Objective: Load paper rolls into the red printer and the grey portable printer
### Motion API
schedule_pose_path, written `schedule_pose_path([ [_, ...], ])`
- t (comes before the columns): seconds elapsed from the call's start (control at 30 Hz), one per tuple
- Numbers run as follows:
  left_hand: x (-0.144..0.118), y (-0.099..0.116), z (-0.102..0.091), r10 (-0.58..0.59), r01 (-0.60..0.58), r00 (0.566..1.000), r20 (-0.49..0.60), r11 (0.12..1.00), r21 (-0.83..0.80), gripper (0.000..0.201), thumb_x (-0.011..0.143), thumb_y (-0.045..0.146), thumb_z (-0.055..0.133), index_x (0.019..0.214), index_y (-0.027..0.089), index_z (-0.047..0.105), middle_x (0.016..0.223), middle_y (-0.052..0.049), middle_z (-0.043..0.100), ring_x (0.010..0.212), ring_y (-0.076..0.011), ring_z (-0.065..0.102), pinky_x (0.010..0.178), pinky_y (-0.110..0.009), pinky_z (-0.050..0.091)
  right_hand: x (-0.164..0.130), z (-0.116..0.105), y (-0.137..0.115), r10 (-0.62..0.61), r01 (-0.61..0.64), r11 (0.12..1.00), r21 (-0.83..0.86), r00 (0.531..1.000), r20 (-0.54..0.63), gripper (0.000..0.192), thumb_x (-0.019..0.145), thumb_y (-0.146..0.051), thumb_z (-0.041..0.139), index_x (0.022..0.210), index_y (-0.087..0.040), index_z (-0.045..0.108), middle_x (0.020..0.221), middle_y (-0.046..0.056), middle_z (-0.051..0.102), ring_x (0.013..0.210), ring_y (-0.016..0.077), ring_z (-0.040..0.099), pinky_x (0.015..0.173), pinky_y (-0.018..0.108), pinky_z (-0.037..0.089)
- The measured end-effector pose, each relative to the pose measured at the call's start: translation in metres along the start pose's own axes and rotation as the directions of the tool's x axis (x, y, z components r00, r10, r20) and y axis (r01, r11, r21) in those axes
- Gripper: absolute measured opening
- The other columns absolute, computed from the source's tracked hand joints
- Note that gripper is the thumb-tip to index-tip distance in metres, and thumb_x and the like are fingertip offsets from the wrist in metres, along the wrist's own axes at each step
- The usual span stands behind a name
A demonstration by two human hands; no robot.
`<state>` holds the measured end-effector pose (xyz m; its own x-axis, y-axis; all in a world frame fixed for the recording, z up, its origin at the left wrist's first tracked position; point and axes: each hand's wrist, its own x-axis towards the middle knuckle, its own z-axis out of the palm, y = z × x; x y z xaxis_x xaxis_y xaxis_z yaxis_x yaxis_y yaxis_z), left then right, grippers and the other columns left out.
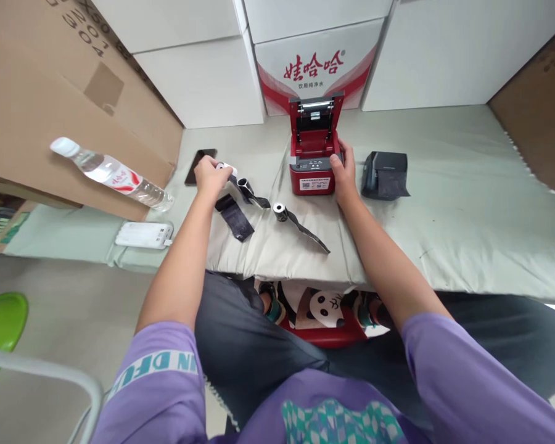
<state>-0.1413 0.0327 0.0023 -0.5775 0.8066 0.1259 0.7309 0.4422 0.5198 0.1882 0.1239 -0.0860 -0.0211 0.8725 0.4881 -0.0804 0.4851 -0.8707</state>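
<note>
Against right hand, red printer; in left hand, roll.

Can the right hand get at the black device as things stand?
Likely yes: the black device sits just right of the right hand, with nothing visible between them, though that hand would first have to leave the red machine.

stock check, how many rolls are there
4: white roll in the left hand, black roll beside it, wide-tailed roll below, rightmost roll near the red machine. More may be hidden.
</note>
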Motion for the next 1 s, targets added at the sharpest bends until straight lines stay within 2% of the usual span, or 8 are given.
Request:
schedule_pose_path([
  [0.17, -0.012, 0.014, -0.002, 0.061, -0.064, 0.998, 0.024, 0.989, 0.131, 0.024, 0.078, 0.037, 0.072, 0.098, 0.023, 0.068, 0.115, -0.011, 0.073, 0.114, -0.0308, 0.066, 0.101, -0.041, 0.051, 0.001, -0.001, 0.002, -0.019, 0.019, 1.000, -0.010, 1.000, 0.021, 0.093, 0.078, -0.092, 0.057, 0.144, -0.027, 0.054, 0.150, 0.011, 0.058, 0.145, 0.0335, 0.053, 0.127, 0.057, 0.039],
  [0.3, -0.015, 0.012, -0.023, 0.251, -0.249, 0.968, -0.030, 0.966, 0.066, 0.027, 0.089, 0.035, 0.063, 0.109, 0.022, 0.074, 0.114, -0.010, 0.073, 0.110, -0.0280, 0.066, 0.102, -0.038, 0.050, 0.000, -0.002, 0.001, -0.020, 0.020, 1.000, -0.008, 1.000, 0.021, 0.091, 0.079, -0.090, 0.059, 0.144, -0.027, 0.054, 0.148, 0.012, 0.059, 0.145, 0.0335, 0.053, 0.127, 0.056, 0.038],
  [0.43, -0.028, 0.005, -0.045, 0.437, -0.452, 0.887, 0.146, 0.888, 0.084, 0.040, 0.085, 0.028, 0.064, 0.123, 0.026, 0.078, 0.108, -0.007, 0.073, 0.101, -0.0263, 0.067, 0.097, -0.036, 0.052, 0.000, -0.001, -0.001, -0.017, 0.017, 1.000, 0.002, 1.000, 0.019, 0.092, 0.078, -0.091, 0.059, 0.143, -0.026, 0.054, 0.146, 0.012, 0.060, 0.142, 0.0339, 0.055, 0.125, 0.057, 0.040],
  [0.57, -0.044, 0.007, -0.046, 0.515, -0.617, 0.750, 0.415, 0.770, 0.160, 0.055, 0.082, 0.028, 0.068, 0.136, 0.033, 0.073, 0.137, -0.004, 0.070, 0.126, -0.0308, 0.057, 0.105, -0.040, 0.049, 0.000, 0.000, -0.003, -0.007, 0.006, 1.000, 0.017, 1.000, 0.010, 0.092, 0.075, -0.092, 0.061, 0.139, -0.027, 0.056, 0.145, 0.011, 0.062, 0.140, 0.0337, 0.057, 0.125, 0.057, 0.041],
  [0.73, -0.051, 0.024, -0.035, 0.584, -0.712, 0.678, 0.446, 0.672, 0.204, 0.024, 0.089, 0.025, 0.063, 0.102, 0.028, 0.083, 0.142, -0.004, 0.069, 0.134, -0.0331, 0.052, 0.110, -0.046, 0.044, 0.000, 0.000, -0.003, -0.010, 0.010, 1.000, 0.008, 1.000, 0.014, 0.092, 0.076, -0.092, 0.060, 0.141, -0.027, 0.056, 0.146, 0.011, 0.061, 0.141, 0.0334, 0.056, 0.125, 0.057, 0.041],
  [0.8, -0.052, 0.032, -0.038, 0.635, -0.709, 0.685, 0.357, 0.693, 0.129, 0.018, 0.092, 0.028, 0.063, 0.094, 0.026, 0.081, 0.135, -0.005, 0.072, 0.129, -0.0320, 0.055, 0.110, -0.046, 0.044, 0.000, 0.000, -0.004, -0.012, 0.012, 1.000, -0.002, 1.000, 0.019, 0.093, 0.077, -0.092, 0.059, 0.142, -0.026, 0.055, 0.147, 0.012, 0.061, 0.142, 0.0333, 0.055, 0.125, 0.056, 0.040],
  [0.93, -0.050, 0.036, -0.042, 0.589, -0.577, 0.803, 0.089, 0.806, -0.130, 0.014, 0.088, 0.035, 0.070, 0.085, 0.022, 0.070, 0.101, -0.005, 0.075, 0.098, -0.0242, 0.064, 0.091, -0.037, 0.051, -0.001, -0.001, -0.009, -0.016, 0.016, 1.000, -0.022, 0.999, 0.029, 0.095, 0.077, -0.093, 0.057, 0.144, -0.026, 0.054, 0.149, 0.013, 0.059, 0.143, 0.0335, 0.054, 0.124, 0.054, 0.041],
  [1.0, -0.046, 0.032, -0.040, 0.539, -0.508, 0.842, 0.022, 0.805, -0.306, 0.022, 0.088, 0.039, 0.070, 0.080, 0.021, 0.061, 0.082, -0.002, 0.067, 0.082, -0.0192, 0.062, 0.079, -0.031, 0.050, -0.001, -0.001, -0.011, -0.010, 0.012, 0.999, -0.040, 0.999, 0.033, 0.094, 0.078, -0.093, 0.055, 0.144, -0.025, 0.054, 0.149, 0.013, 0.058, 0.143, 0.0332, 0.054, 0.124, 0.053, 0.042],
])
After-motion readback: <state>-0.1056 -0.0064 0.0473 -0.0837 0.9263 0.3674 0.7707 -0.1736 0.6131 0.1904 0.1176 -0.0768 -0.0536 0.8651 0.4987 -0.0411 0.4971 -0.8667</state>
